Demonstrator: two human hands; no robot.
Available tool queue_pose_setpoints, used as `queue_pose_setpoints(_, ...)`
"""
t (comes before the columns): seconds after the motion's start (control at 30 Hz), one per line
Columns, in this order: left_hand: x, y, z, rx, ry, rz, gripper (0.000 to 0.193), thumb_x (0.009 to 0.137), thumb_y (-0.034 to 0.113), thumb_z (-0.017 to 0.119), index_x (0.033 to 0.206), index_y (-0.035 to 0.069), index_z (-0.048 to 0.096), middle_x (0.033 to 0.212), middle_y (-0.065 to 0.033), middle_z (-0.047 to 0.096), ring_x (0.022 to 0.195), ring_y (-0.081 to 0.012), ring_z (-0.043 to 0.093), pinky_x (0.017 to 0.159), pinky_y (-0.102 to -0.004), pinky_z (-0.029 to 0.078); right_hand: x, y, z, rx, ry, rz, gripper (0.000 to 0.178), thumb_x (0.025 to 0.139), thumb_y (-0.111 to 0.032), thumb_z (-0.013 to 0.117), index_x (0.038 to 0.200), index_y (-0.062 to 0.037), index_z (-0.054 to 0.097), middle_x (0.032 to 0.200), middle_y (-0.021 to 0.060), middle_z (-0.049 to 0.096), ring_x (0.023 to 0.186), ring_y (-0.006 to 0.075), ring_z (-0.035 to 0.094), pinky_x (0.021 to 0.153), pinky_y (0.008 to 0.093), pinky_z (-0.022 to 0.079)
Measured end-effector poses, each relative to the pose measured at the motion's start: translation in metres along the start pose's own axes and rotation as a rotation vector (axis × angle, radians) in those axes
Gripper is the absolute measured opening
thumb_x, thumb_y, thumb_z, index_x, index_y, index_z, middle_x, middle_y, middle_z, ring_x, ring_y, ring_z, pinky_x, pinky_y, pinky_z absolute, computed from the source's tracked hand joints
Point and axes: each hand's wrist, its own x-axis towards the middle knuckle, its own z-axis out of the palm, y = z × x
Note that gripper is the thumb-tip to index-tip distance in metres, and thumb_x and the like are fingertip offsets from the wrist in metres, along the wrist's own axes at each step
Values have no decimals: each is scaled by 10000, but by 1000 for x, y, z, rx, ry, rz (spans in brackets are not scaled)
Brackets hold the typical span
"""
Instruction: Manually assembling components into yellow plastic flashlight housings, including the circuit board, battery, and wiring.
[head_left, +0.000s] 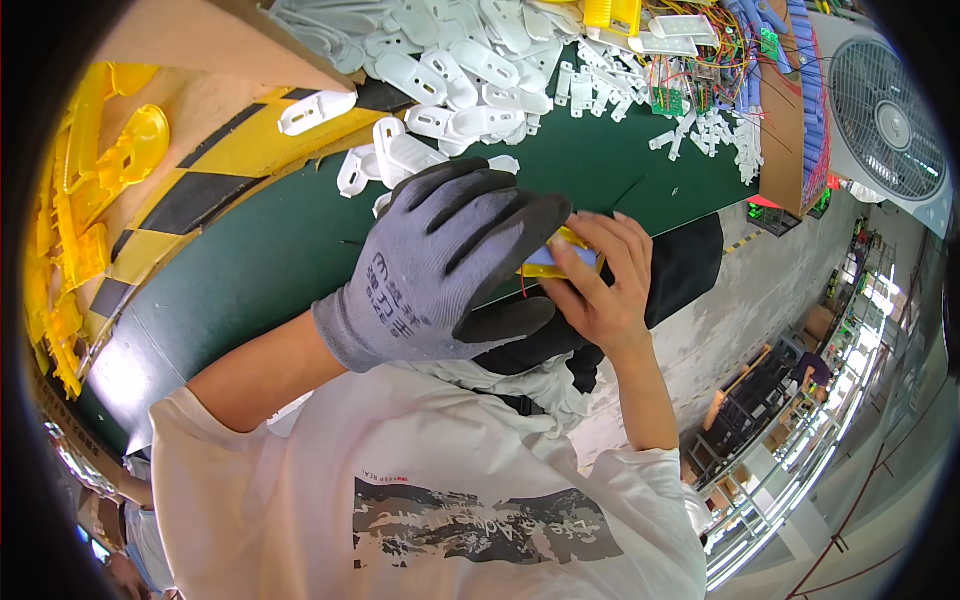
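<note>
Near the middle of the frame, the bare right hand (612,295) is gripping a small yellow case (543,271) with a blue part (582,257) in it. The left hand (425,260), in a gray glove, is just beside it with its thumb spread, but I can't tell if it grips the case. White plastic pieces (487,63) are heaped on the green table (250,245) at the top.

my white t-shirt (260,500) bears a grey-black print (485,522); above the t-shirt, my left hand (425,250) wears a grey, dark-fingered glove (400,285).
</note>
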Motion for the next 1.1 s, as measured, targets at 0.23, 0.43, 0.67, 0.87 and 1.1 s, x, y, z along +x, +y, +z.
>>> queue_pose_setpoints(0.23,6,11,6,153,439,379,501,639,319,795,1065,171,577,1052,-161,547,889,-354,573,677,-482,503,-20,-2,19,417,515,268,664,595,-87,855,1182,-12,553,993,124,654,861,248,587,760,381,452)
queue_pose_setpoints(0.43,-2,49,13,-152,140,-322,799,626,112,835,1303,61,414,1015,-147,535,881,-290,596,701,-379,515,-4,-33,12,371,591,242,594,584,-78,851,1113,-35,584,950,107,661,769,245,610,733,381,474)
queue_pose_setpoints(0.67,-7,74,37,-567,566,-660,971,692,-115,700,1457,39,122,1181,-131,449,1079,-235,555,905,-359,487,0,-57,34,549,656,283,471,598,11,808,1029,-34,624,1032,161,616,865,287,638,752,336,536)
queue_pose_setpoints(0.87,-2,83,47,-567,683,-617,956,707,-92,716,1455,45,137,1304,-138,396,1118,-228,532,923,-353,475,-3,-59,36,755,643,247,475,609,32,773,1047,-8,594,1090,191,570,954,274,604,790,323,513)
queue_pose_setpoints(1.1,12,79,28,-927,691,-795,701,820,-45,628,1427,56,291,1261,-86,480,1026,-128,521,858,-260,460,-14,-59,15,796,453,134,512,663,-54,782,1135,-30,586,1185,185,514,992,279,592,841,330,504)
